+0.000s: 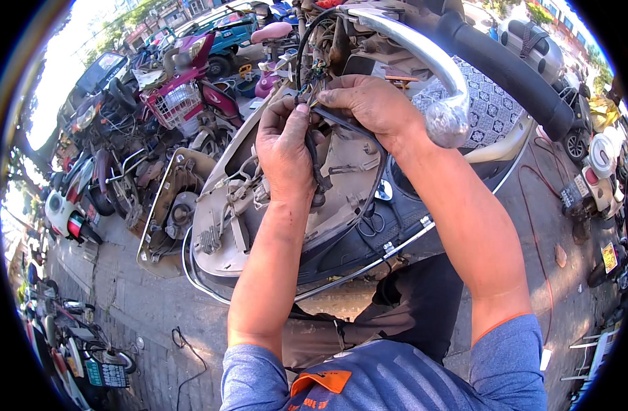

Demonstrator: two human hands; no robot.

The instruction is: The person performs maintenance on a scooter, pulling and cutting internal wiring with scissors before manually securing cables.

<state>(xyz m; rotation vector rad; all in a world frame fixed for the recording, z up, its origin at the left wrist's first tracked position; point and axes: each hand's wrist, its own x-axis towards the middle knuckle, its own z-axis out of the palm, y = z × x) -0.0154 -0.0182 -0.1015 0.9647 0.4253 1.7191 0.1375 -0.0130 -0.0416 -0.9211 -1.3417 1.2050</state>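
Note:
Both my hands meet over a partly stripped scooter [259, 226], at a bunch of thin coloured wires [318, 67]. My left hand [286, 144] is closed, thumb against fingers, on a black-sheathed wire harness [314, 161] that hangs below it. Close beside it, my right hand [372, 106] pinches the wire ends between thumb and fingertips. The exact wires in the pinch are partly hidden by the fingers. Under the hands lies a dusty beige body panel [341, 192] with cables and connectors on it. A chrome handlebar [423, 44] curves past my right wrist.
A black grip tube [506, 75] and a patterned grey seat cover [488, 103] stand at the upper right. Scooter parts and a pink scooter with a white basket [177, 106] crowd the left. A reddish cable [533, 233] trails over the ground at right; a black cord [190, 356] lies lower left.

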